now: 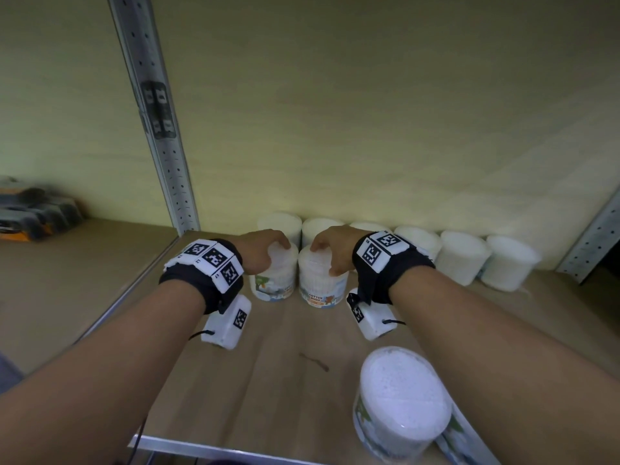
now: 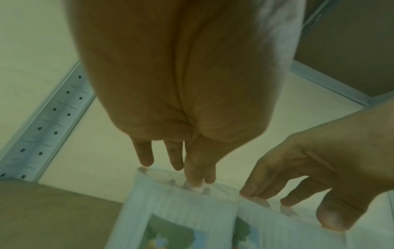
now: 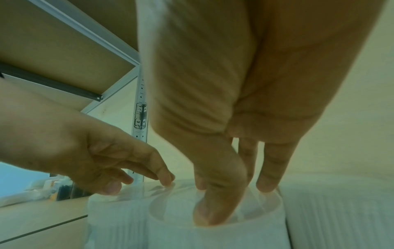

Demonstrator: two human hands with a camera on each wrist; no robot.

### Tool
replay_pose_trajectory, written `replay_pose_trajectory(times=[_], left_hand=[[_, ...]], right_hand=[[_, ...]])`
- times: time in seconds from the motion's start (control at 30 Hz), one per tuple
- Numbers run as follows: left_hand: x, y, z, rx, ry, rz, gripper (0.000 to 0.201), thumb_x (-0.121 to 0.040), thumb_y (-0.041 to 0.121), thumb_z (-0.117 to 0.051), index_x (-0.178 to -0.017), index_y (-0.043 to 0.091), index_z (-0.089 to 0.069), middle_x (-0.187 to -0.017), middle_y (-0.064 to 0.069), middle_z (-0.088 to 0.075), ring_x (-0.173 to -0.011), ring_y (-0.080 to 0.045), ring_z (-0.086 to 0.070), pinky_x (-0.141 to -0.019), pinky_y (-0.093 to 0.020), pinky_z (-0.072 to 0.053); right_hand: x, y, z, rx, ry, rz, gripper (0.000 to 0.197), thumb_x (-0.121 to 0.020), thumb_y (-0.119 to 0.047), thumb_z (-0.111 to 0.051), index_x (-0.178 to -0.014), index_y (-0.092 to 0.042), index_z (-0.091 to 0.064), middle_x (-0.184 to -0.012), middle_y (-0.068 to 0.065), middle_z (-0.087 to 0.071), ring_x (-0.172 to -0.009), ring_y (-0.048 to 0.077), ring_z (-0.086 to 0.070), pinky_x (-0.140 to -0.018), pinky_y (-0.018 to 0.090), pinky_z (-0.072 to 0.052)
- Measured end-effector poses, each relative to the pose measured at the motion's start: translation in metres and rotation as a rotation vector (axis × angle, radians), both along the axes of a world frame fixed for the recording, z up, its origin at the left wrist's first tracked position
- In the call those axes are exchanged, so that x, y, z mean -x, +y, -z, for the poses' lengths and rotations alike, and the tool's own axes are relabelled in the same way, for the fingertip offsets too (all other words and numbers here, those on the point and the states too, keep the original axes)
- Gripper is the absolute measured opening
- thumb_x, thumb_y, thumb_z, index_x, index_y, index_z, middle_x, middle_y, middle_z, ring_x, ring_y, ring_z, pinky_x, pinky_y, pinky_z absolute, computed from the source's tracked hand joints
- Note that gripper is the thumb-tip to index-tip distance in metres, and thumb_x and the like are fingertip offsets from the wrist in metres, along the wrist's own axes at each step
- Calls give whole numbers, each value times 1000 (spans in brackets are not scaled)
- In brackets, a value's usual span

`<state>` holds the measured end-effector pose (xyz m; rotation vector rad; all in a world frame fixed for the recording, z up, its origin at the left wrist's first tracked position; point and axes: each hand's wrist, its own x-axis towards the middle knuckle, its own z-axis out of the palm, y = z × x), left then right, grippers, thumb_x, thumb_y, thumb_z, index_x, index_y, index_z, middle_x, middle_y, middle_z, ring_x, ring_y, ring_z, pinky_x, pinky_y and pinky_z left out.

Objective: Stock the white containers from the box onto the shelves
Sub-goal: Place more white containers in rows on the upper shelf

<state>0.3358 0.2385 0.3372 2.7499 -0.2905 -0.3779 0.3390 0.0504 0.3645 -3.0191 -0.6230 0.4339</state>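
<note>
Two white cotton-bud containers stand side by side on the wooden shelf (image 1: 255,380), just in front of a back row of white containers (image 1: 463,256). My left hand (image 1: 268,253) grips the left container (image 1: 273,286) from above, its fingertips (image 2: 147,161) on the lid's far rim. In the same way my right hand (image 1: 330,253) holds the right container (image 1: 322,286), thumb (image 3: 213,210) on the near rim of the lid and fingers over the far rim. Both containers (image 3: 213,235) rest upright on the shelf and touch each other.
Another white container (image 1: 402,397) stands near the shelf's front edge at the right, with one more (image 1: 459,441) beside it. Perforated metal posts (image 1: 161,146) (image 1: 590,243) bound the bay. Dark and orange items (image 1: 30,213) lie on the neighbouring shelf to the left.
</note>
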Motion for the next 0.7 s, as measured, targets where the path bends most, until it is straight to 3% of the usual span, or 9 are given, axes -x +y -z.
replay_pose_trajectory(times=[0.13,0.3,0.5,0.7], left_hand=[[1,-6,4,15,-193,-115,39,-91,16,-55,-129,13,-48,-137,-12,-39,-127,-31,-40,-102,-36,-36],[6,-13,14,-91,-277,-224,52,-89,46,-56,-127,12,-48,-131,-13,-42,-123,-30,-41,-98,-39,-39],[6,-15,12,-138,-257,-187,54,-89,45,-55,-132,12,-46,-134,-13,-41,-125,-30,-40,-99,-39,-38],[6,-11,5,-73,-154,-88,49,-94,27,-55,-139,13,-41,-143,-11,-36,-132,-30,-36,-106,-35,-32]], right_hand=[[0,-1,0,-7,6,8,63,-82,-7,-68,-140,-18,-45,-147,4,-42,-134,22,-44,-108,29,-38],[1,2,0,12,-9,10,63,-83,-6,-67,-141,-18,-44,-147,4,-42,-133,24,-45,-107,31,-40],[2,3,0,5,-13,11,62,-84,-4,-66,-140,-18,-45,-147,4,-42,-132,24,-46,-105,30,-40],[3,3,0,4,-16,14,62,-83,-4,-65,-140,-18,-44,-146,4,-43,-132,23,-46,-103,28,-40]])
